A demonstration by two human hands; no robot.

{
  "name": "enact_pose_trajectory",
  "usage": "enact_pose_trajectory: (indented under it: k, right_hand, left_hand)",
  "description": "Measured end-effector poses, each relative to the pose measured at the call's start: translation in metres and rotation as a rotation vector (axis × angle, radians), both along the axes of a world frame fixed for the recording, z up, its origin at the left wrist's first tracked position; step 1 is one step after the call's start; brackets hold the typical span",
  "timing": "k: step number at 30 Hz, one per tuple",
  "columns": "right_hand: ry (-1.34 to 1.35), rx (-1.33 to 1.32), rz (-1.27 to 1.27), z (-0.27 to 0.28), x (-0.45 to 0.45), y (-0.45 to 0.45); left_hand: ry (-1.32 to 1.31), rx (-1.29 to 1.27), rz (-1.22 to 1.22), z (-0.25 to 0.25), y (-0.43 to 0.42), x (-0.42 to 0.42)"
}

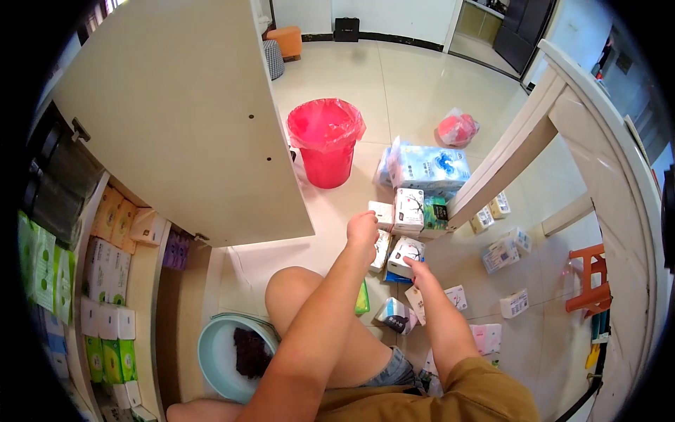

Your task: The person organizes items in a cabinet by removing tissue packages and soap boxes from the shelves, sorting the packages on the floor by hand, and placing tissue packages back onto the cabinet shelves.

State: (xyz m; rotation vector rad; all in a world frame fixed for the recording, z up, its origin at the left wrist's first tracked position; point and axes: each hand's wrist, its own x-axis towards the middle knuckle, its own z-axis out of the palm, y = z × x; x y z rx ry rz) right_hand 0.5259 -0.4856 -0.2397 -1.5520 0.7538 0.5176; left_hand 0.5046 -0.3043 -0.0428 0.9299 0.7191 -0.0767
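My left hand (362,231) is closed at the left edge of a pile of tissue packs, next to a small white pack (382,214); what its fingers hold, if anything, is hidden. My right hand (418,271) touches the lower right side of a white tissue pack with a dark branch print (406,254), its thumb on top. Behind them a similar white pack (408,208) stands beside a green pack (435,212). A large blue and white wrapped bundle (430,167) lies at the back of the pile.
An open cabinet door (190,126) and shelves of tissue packs (109,281) are on the left. A red bin (328,151) stands ahead. A teal bucket (218,355) with a dark cloth sits by my leg. On the right are a table frame (503,151) and an orange stool (589,281).
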Motion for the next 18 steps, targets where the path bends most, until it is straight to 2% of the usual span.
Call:
enact_pose_trajectory:
  k: [3, 4, 6, 7, 11, 13, 14, 15, 16, 18]
  right_hand:
    - [-0.023, 0.067, 0.066, 0.03, -0.018, -0.002]
    - [-0.024, 0.067, 0.069, 0.028, -0.02, -0.004]
    - [-0.084, 0.235, 0.176, 0.024, -0.029, -0.009]
    - [-0.112, 0.196, 0.2, 0.023, -0.033, -0.008]
    - [-0.217, 0.374, 0.156, 0.036, -0.047, -0.001]
    - [-0.283, 0.484, 0.186, 0.052, -0.051, 0.007]
    - [-0.284, 0.485, 0.187, 0.06, -0.052, 0.01]
    - [-0.292, 0.572, 0.214, 0.07, -0.053, 0.014]
    - [-0.299, 0.66, 0.242, 0.08, -0.053, 0.018]
    - [-0.343, 0.763, 0.285, 0.097, -0.055, 0.029]
  left_hand:
    - [0.013, 0.017, -0.012, 0.003, 0.002, -0.004]
    - [0.017, 0.021, -0.021, 0.003, 0.003, -0.004]
    - [0.013, 0.047, -0.039, 0.004, 0.004, -0.006]
    - [0.011, 0.072, -0.06, 0.005, 0.004, -0.007]
    - [0.032, 0.141, -0.096, 0.012, 0.003, -0.012]
    - [0.005, 0.168, -0.308, 0.014, 0.006, -0.016]
    - [0.004, 0.169, -0.307, 0.01, 0.007, -0.016]
    - [-0.085, 0.125, -0.394, 0.002, 0.007, -0.016]
    - [-0.173, 0.082, -0.48, 0.015, 0.008, -0.021]
    - [-0.095, 0.175, -0.456, 0.023, 0.005, -0.026]
